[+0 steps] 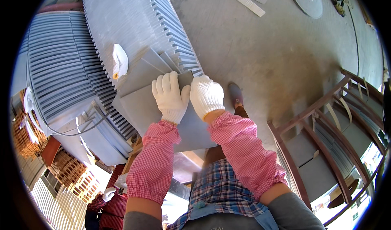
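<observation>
A flat grey sheet [140,105] lies in front of me, over other grey sheets fanned out beneath it. My left hand [169,95], in a white knit glove, rests on its face with the fingers stretched out and the thumb apart. At the sheet's right edge is my right hand [207,94], gloved the same way and closed, with its knuckles up. Its fingertips are hidden, so what it grips does not show. Checked pink sleeve covers wrap both forearms. A loose white glove [119,60] lies on the grey stack [118,18] just beyond.
Closely spaced grey sheets [61,63] stand in a row at left. A brown metal rack [307,134] holding grey panels is at right. Pale strips [244,0] and a round disc-shaped base [307,2] sit on the concrete floor. Another person's gloved hand [108,194] shows at lower left.
</observation>
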### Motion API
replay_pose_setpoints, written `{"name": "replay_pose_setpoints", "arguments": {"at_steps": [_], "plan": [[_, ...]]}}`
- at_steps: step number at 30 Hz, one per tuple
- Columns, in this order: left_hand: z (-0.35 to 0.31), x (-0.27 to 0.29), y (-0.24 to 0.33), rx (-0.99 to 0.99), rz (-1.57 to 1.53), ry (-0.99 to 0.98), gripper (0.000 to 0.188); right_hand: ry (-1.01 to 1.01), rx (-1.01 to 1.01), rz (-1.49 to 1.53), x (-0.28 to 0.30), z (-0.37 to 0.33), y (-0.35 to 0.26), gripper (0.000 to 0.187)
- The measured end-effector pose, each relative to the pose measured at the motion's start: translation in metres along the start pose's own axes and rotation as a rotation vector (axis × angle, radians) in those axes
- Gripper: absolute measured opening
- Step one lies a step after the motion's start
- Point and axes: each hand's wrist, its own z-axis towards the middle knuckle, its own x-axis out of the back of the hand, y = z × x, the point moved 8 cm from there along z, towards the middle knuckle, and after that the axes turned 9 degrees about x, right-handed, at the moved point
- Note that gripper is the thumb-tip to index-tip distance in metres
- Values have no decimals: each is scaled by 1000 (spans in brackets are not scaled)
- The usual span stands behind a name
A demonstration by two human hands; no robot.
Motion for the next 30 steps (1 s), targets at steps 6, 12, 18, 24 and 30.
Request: {"name": "replay_pose_setpoints", "arguments": {"at_steps": [6,12,18,24,30], "plan": [[-3,-3,-3,62,18,-124,60,-196,-13,-32,-17,-61,36,13],[-4,-2,-5,42,-12,-92,64,174,-120,513,-9,-25,74,22],[-2,-6,-2,54,-14,-91,64,-83,-313,1287,-67,0,77,19],[-2,-8,-3,63,-11,-91,64,-209,-226,1522,-79,19,70,23],[-2,-6,-3,66,-1,-87,62,-258,-213,1535,-84,26,69,24]]}}
